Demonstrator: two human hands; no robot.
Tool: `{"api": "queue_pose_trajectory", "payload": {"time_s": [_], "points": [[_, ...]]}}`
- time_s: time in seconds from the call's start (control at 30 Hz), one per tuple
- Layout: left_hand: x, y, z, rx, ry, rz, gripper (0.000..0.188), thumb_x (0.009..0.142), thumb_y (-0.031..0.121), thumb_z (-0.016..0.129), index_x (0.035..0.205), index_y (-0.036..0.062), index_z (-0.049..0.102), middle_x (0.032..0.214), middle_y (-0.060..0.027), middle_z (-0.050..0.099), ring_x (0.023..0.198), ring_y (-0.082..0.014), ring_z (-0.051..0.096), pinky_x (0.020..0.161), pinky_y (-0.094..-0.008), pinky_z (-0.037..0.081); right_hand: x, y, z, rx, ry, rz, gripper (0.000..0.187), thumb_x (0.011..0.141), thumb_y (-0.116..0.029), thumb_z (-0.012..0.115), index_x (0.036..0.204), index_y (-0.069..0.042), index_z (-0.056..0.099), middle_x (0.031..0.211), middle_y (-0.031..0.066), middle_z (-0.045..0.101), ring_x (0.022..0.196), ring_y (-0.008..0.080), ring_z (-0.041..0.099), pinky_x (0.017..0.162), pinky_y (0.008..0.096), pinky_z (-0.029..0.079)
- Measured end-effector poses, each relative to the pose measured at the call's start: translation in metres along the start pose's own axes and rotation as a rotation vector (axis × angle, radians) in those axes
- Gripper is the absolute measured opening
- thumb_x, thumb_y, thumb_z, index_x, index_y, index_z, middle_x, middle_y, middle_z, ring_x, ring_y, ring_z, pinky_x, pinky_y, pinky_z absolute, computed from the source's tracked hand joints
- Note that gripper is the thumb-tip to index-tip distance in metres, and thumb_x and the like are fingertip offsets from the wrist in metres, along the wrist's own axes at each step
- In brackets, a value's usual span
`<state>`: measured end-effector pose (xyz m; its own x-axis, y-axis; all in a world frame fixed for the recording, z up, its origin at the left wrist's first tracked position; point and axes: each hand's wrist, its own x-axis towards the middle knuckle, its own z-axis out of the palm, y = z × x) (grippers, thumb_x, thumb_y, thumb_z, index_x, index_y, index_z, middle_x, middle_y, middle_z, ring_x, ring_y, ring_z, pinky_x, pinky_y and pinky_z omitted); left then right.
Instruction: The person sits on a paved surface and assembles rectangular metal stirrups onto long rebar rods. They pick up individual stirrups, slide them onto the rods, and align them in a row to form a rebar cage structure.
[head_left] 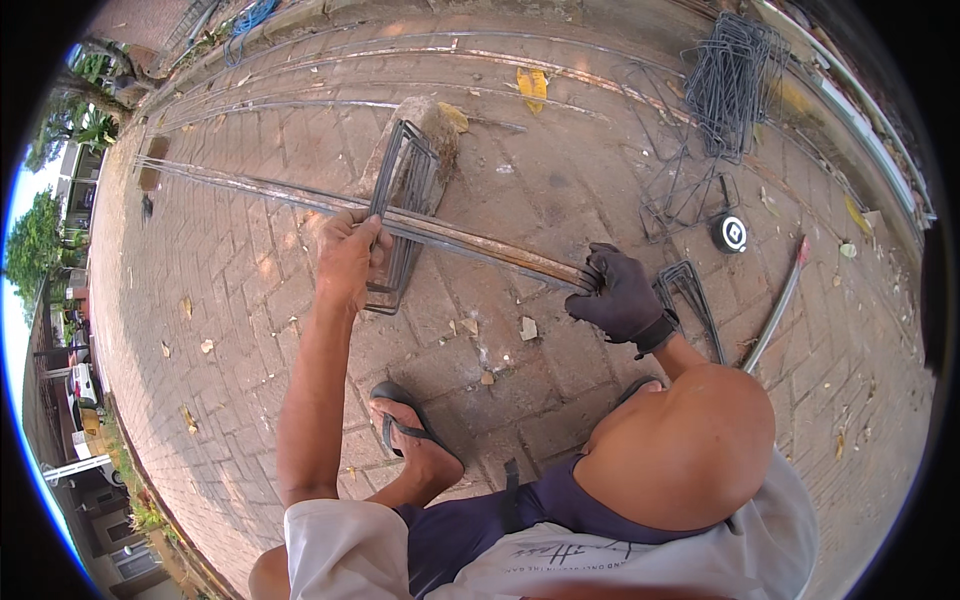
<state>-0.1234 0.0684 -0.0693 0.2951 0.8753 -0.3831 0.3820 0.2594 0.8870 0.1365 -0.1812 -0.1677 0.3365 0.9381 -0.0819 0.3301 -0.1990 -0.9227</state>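
Several long rusty steel bars (480, 245) lie as a bundle across the brick paving. A set of rectangular wire stirrups (405, 180) is threaded around them and leans on a stone block (435, 115). My bare left hand (348, 255) is closed on the nearest stirrup where it crosses the bars. My right hand (620, 292), in a black glove, grips the near ends of the bars. A few more stirrups (690, 290) lie just right of that hand.
A stack of stirrups (735, 85) and loose ones (685, 195) lie at the back right, beside a round black spool (730, 233). A bent rod (778, 305) lies to the right. More long bars (300, 100) run along the back. My sandalled foot (412, 435) rests on the paving.
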Motion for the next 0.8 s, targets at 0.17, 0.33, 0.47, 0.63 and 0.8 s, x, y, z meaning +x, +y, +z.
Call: {"api": "queue_pose_trajectory", "payload": {"time_s": [0.17,0.33,0.47,0.63,0.8], "points": [[0.037,0.014,-0.072,0.002,-0.019,0.066,0.014,0.102,0.012,0.064,0.107,-0.0014,0.064,0.077,-0.0033,0.066,0.052,-0.0039,0.048,0.038,-0.0187,0.029,-0.003,-0.028,-0.01,0.03,0.078,-0.205,0.028,0.068,-0.015,0.081,0.069,-0.003,0.056,0.063,0.0082,0.053,0.06,0.0204,0.051,0.082,0.0381,0.053],[0.108,0.026,-0.166,0.164,0.07,0.161,0.013,0.102,0.014,0.066,0.105,0.0017,0.066,0.078,-0.0029,0.066,0.053,-0.0038,0.049,0.039,-0.0181,0.03,0.001,-0.047,-0.021,-0.033,0.108,-0.183,0.029,0.068,-0.012,0.079,0.066,-0.003,0.052,0.058,0.0087,0.048,0.055,0.0234,0.045,0.113,0.0414,0.045],[0.162,-0.014,-0.208,0.174,0.176,0.124,0.014,0.099,0.016,0.067,0.093,0.0036,0.066,0.075,-0.0059,0.069,0.05,-0.0086,0.052,0.039,-0.0229,0.034,0.007,-0.037,-0.017,-0.121,0.13,-0.234,0.029,0.066,-0.014,0.081,0.069,-0.004,0.054,0.058,0.0075,0.044,0.057,0.0215,0.048,0.11,0.0386,0.048],[0.197,-0.066,-0.237,0.054,0.325,-0.039,0.015,0.102,0.019,0.063,0.094,0.0059,0.065,0.076,-0.007,0.071,0.052,-0.0115,0.055,0.042,-0.0248,0.038,0.003,-0.017,-0.002,-0.25,0.06,-0.053,0.029,0.069,-0.018,0.08,0.075,-0.003,0.057,0.063,0.0129,0.05,0.06,0.031,0.054,0.109,0.0417,0.048],[0.222,-0.078,-0.274,0.037,0.292,0.002,0.017,0.102,0.023,0.062,0.096,0.0077,0.065,0.075,-0.0048,0.068,0.051,-0.0116,0.055,0.042,-0.0238,0.039,-0.002,-0.02,-0.001,-0.419,0.021,0.001,0.038,0.071,-0.024,0.083,0.092,-0.002,0.061,0.083,0.0179,0.062,0.089,0.0372,0.067,0.105,0.047,0.049]]}}
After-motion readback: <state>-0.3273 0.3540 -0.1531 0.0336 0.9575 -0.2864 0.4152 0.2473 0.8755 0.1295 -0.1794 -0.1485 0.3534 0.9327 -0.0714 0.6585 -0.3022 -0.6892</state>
